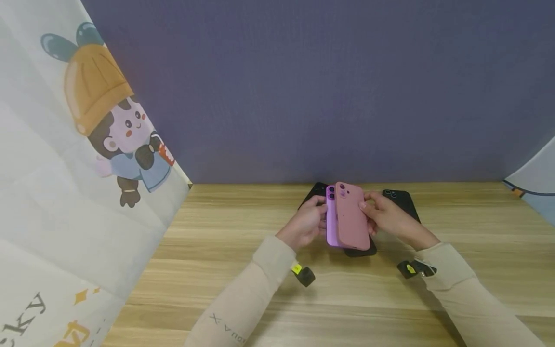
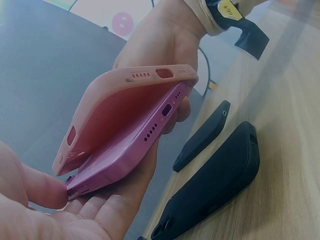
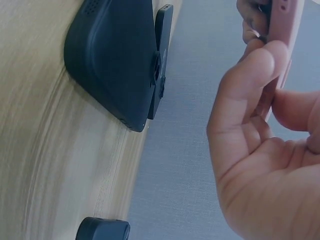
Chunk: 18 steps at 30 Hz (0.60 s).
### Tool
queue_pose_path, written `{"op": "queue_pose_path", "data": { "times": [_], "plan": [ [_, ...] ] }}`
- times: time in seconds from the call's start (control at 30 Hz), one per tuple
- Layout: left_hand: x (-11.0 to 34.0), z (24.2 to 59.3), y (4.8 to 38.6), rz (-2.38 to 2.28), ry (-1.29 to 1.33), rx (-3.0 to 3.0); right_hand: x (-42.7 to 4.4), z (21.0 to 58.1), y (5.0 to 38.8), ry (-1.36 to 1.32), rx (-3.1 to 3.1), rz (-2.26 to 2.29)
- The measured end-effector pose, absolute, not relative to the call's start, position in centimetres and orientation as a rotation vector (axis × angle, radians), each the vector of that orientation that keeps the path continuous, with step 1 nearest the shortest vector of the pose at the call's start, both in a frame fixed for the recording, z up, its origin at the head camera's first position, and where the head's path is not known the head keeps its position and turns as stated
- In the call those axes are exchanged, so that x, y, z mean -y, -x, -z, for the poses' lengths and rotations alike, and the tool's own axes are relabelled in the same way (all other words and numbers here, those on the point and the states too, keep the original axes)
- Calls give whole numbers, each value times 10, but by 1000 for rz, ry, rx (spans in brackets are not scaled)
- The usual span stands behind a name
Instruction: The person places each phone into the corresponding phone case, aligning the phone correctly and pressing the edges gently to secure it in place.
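Observation:
A purple phone [image 1: 331, 226] is in my left hand [image 1: 305, 222], which grips it along its left edge. My right hand [image 1: 386, 216] pinches the right edge of a pink phone case [image 1: 353, 219] between thumb and fingers. The case lies partly over the back of the phone, set off to the right. From the left wrist view, the case [image 2: 135, 90] and the phone [image 2: 132, 145] meet near one long side, while a wedge-shaped gap separates them on the other.
Beneath the held pieces, a black phone-shaped item [image 1: 363, 252] lies on the wooden table [image 1: 234, 260]. Another black one with camera rings [image 1: 401, 202] lies to the right. A dark grey panel [image 1: 303, 96] rises behind; a printed white sheet [image 1: 43, 202] hangs at left.

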<state>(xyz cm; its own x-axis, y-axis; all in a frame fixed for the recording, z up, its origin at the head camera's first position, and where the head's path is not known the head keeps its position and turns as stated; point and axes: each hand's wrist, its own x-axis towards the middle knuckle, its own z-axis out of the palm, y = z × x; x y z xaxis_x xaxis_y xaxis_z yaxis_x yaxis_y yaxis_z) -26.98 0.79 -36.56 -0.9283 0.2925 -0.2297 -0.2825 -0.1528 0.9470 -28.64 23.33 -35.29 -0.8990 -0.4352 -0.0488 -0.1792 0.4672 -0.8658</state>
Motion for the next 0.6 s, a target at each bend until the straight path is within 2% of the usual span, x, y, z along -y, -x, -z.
{"op": "queue_pose_path", "data": {
  "times": [0.1,0.6],
  "plan": [
    [-4,365,260,-2120,-28,-1738,-229,352,271,498,-2468,1412],
    [9,369,238,-2086,-76,-1714,-214,358,239,423,-2504,1427]
  ]
}}
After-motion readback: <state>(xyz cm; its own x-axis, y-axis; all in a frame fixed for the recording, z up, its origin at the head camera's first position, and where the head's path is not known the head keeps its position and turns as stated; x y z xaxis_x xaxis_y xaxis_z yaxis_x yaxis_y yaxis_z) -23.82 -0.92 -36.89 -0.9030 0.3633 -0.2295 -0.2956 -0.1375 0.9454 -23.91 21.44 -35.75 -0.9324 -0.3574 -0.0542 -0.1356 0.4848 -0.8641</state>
